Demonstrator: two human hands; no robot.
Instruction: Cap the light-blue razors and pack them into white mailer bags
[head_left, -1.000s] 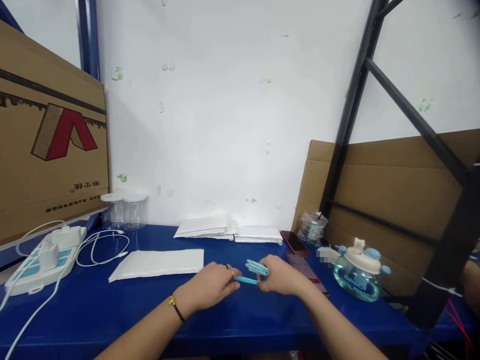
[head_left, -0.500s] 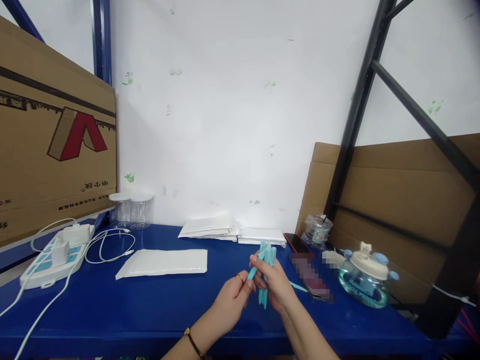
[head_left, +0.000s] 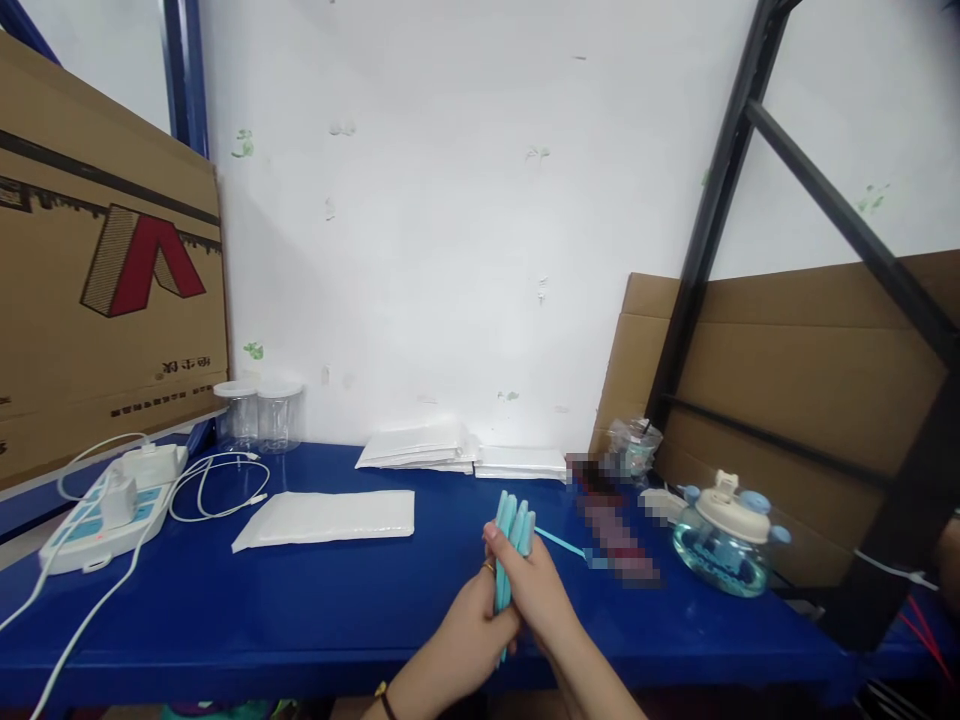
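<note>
A bundle of slim light-blue plastic sticks [head_left: 504, 520] stands nearly upright between my hands, above the front of the blue table. My right hand [head_left: 536, 590] is wrapped around the bundle from the right, thumb across its front. Pressed against its lower left side is my left hand [head_left: 480, 620], fingers closed on it; a ring and a bracelet show on this side. The sticks' lower ends are mostly covered by my fingers. Just behind the hands, another thin light-blue stick [head_left: 562, 543] lies on the table, its far end blurred.
A white padded packet [head_left: 330, 518] lies left of centre on the blue table [head_left: 300, 610]. Stacks of white packets [head_left: 416, 447] rest by the wall. Left are a power strip [head_left: 101, 525], cables and clear jars [head_left: 279, 420]; right, a water bottle [head_left: 724, 540] and a blurred phone [head_left: 619, 535].
The sticks were fanned, with my left hand pinching one slanted stick; now they are gathered tightly together between both hands. Both hands have moved slightly down and closer to each other.
</note>
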